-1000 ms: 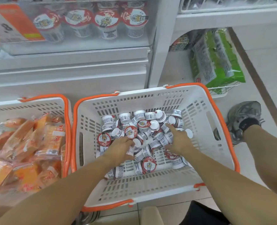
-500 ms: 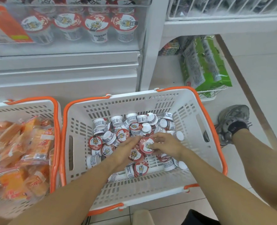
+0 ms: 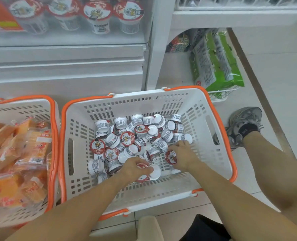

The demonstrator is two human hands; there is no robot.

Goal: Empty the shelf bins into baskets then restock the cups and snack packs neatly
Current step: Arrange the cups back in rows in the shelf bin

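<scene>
Head view, looking down. At centre frame I see a white basket (image 3: pixel 212 122) with orange handles, its floor heaped with small cups (image 3: pixel 127 138), some showing red lids, others lying on their sides or upside down. My left hand (image 3: pixel 133 166), low in the centre of the frame, has its fingers curled round a red-lidded cup (image 3: pixel 142 165) at the near edge of the heap, just beside an overturned white cup (image 3: pixel 155 171). My right hand (image 3: pixel 183 156), slightly right of centre, pinches another red-lidded cup (image 3: pixel 170 157), its fingers bent over the pile. At the left edge a second basket (image 3: pixel 22 110) holds orange snack packs (image 3: pixel 27 146). Across the upper left a clear shelf bin (image 3: pixel 71 39) contains upright larger cups in a row. At upper right, green packs (image 3: pixel 217 63) lean in a wire rack. A grey shoe (image 3: pixel 240 126) rests on the floor at right of the centre basket.
</scene>
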